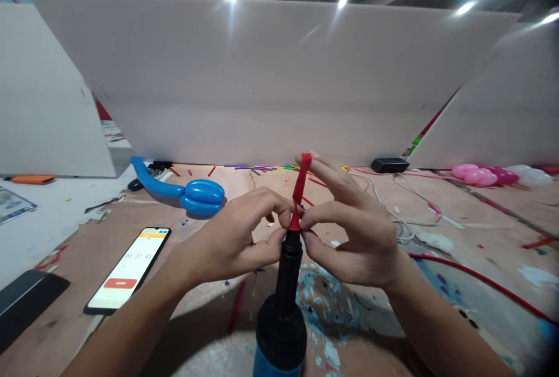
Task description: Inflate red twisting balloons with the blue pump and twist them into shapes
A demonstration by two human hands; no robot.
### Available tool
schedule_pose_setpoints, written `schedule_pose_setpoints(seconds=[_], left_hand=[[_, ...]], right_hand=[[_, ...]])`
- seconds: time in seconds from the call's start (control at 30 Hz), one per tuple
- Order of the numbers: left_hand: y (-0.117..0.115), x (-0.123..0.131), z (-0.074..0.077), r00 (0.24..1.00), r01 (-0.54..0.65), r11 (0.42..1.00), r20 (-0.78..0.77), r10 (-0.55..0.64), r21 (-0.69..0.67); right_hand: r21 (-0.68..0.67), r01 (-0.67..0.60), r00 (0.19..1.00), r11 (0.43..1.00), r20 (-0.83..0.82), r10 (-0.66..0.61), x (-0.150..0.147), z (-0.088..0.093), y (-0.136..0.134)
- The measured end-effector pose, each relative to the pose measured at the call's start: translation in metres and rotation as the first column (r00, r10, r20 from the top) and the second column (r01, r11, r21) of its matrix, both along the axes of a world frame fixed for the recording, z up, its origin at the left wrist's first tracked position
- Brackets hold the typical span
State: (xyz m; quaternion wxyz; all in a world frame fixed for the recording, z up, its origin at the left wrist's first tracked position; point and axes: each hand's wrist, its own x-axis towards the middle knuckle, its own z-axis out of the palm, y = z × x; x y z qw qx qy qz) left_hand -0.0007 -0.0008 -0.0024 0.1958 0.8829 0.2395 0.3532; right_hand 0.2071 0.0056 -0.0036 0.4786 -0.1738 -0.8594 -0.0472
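Observation:
A flat, uninflated red balloon (300, 185) has its lower end over the black nozzle of a balloon pump (282, 330). The pump stands upright in the front middle, its blue body cut off by the lower edge. From the left side, my left hand (247, 234) pinches the balloon's mouth at the nozzle tip. Opposite it, my right hand (356, 225) pinches the same rim with thumb and index finger. Its other fingers reach up behind the balloon's folded top.
A twisted blue balloon (192, 195) lies at the left behind a lit phone (128, 269). White panels (271, 85) stand at the back. A black box (389, 165), cables, pink and white balloons (474, 174) and scraps lie at the right.

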Motion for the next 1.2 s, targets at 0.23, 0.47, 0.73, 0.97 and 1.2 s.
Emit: schedule_pose_setpoints(seconds=[0.23,0.47,0.73,0.97,1.2], left_hand=[[0.0019,0.0028,-0.0011,1.0,-0.02,1.0,-0.002,0.02,0.017],[0.0017,0.0034,-0.0014,1.0,-0.017,0.998,0.019,0.015,0.065],[0.0016,0.0029,0.0004,0.999,0.03,0.986,0.04,-0.037,0.163],[-0.0018,0.0018,0.0038,0.999,0.04,0.982,-0.001,-0.04,0.187],[-0.003,-0.0009,0.0061,0.999,0.042,0.984,-0.035,-0.036,0.173]], right_hand=[[0.008,0.041,0.998,0.999,0.038,-0.041,0.0021,0.0018,0.0006],[0.012,0.023,1.0,1.0,0.012,-0.023,-0.0004,0.0031,0.001],[0.001,-0.003,1.0,1.0,0.006,0.003,-0.0002,0.0022,-0.0018],[-0.006,-0.029,0.999,1.0,0.036,0.029,-0.0001,0.0014,-0.0017],[-0.003,-0.057,0.997,0.998,0.046,0.057,0.0,0.0012,-0.003]])
